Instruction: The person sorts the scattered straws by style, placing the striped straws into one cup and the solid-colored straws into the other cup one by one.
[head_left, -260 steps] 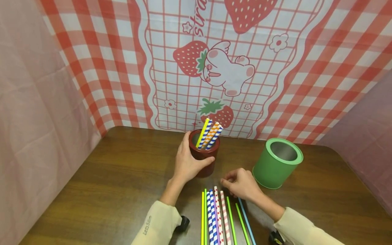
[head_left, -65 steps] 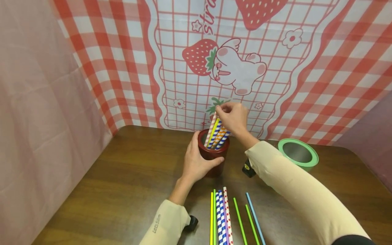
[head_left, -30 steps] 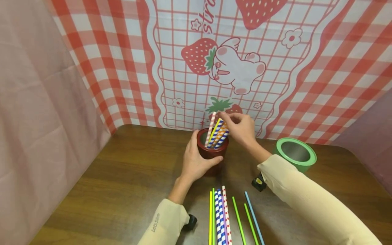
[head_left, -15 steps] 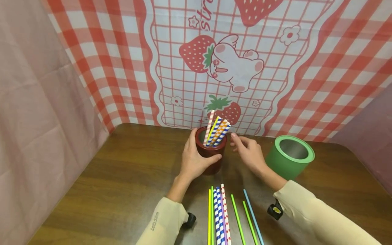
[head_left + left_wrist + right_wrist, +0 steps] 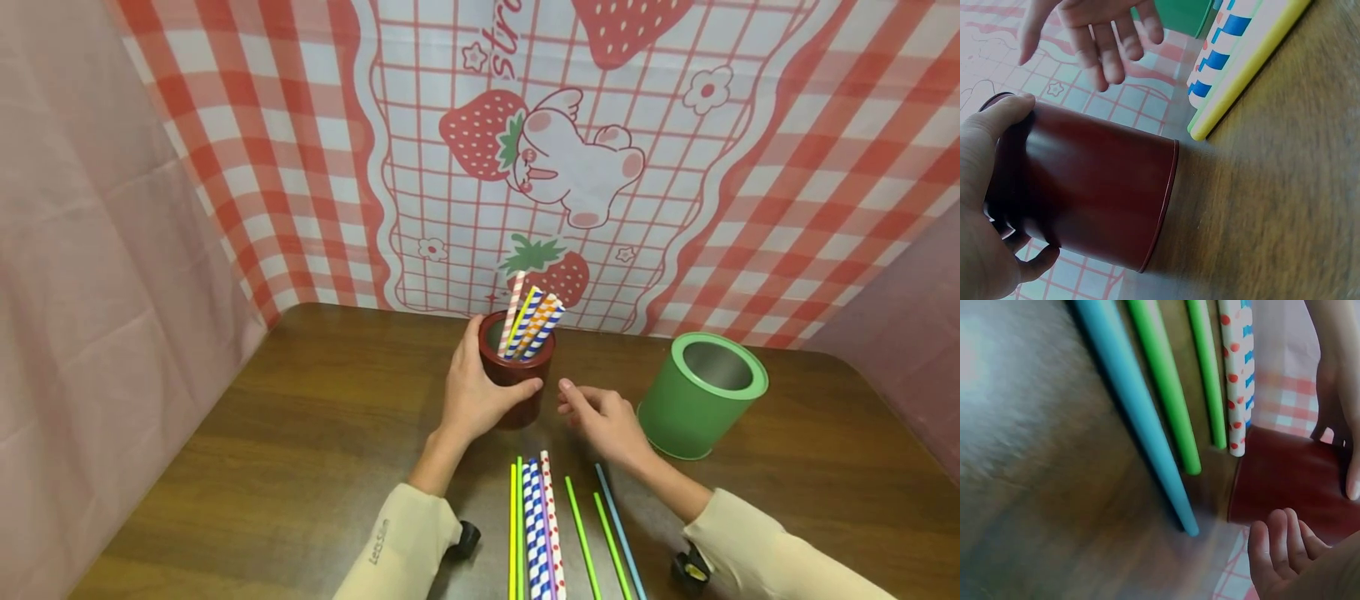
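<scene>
My left hand grips a dark red can, its thumb in front and its fingers around the far left side. Several paper straws lean inside: a pink-striped straw, a yellow one, blue-striped ones and orange-patterned ones. My right hand hovers to the right of the can, fingers loosely bent and holding nothing. In the right wrist view, the fingertips of this right hand show beside the red can. In the left wrist view the can stands on the table, its mouth hidden.
Straws lie in a row at the table's near side: a yellow straw, blue-checked ones, a red-dotted straw, a purple one, green ones and a blue straw. A green can stands at right. A checked cloth hangs behind.
The pink-striped straw went from the table row into the red can, and my right hand let it go. That hand has since moved down and right. My left hand stays on the can.
</scene>
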`<action>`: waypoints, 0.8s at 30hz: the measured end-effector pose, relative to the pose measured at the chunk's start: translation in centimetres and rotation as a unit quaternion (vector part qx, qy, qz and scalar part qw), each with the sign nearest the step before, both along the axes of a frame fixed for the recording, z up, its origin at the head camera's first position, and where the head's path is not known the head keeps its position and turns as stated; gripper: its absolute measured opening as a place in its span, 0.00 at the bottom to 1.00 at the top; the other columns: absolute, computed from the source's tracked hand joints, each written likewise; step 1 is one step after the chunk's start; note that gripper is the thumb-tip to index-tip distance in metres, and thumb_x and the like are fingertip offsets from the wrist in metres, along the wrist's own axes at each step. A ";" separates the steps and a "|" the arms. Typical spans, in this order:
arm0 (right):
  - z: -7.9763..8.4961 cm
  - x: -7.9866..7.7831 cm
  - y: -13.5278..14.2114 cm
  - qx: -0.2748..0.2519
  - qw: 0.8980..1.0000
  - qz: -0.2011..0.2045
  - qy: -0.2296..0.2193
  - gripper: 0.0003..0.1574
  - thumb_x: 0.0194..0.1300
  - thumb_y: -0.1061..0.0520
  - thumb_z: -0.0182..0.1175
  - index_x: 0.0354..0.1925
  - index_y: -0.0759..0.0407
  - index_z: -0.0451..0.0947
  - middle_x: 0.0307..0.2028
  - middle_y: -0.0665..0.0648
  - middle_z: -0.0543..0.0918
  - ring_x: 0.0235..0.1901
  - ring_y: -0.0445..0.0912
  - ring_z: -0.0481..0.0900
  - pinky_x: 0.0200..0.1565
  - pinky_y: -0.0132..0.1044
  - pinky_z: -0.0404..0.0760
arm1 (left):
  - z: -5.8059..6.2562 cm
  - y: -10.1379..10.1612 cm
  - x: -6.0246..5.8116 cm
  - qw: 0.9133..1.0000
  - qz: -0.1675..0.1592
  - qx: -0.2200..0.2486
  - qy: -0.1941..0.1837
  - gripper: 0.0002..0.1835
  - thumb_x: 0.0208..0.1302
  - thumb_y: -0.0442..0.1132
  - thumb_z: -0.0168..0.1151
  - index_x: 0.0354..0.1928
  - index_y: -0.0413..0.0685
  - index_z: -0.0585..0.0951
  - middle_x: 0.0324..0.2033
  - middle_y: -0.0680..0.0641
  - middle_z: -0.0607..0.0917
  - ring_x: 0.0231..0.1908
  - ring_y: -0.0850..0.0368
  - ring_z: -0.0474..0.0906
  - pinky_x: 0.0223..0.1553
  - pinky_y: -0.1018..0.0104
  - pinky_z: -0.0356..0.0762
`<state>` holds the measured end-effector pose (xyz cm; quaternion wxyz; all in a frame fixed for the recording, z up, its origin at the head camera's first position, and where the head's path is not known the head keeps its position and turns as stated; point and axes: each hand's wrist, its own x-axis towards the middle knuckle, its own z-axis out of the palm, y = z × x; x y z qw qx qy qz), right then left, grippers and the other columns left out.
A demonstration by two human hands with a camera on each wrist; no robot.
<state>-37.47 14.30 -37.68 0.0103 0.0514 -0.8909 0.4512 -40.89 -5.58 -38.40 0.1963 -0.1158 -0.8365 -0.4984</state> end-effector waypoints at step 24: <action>-1.7 -0.2 -0.6 0.161 0.981 0.098 -0.034 0.17 0.54 0.48 0.69 0.14 0.51 0.83 0.11 0.45 0.78 0.14 0.38 0.73 0.18 0.32 0.67 | -0.1 0.0 0.1 1.000 0.005 -0.003 -0.013 0.61 0.39 0.59 0.78 0.73 0.58 0.52 0.63 0.45 0.70 0.60 0.48 0.69 0.55 0.46 0.72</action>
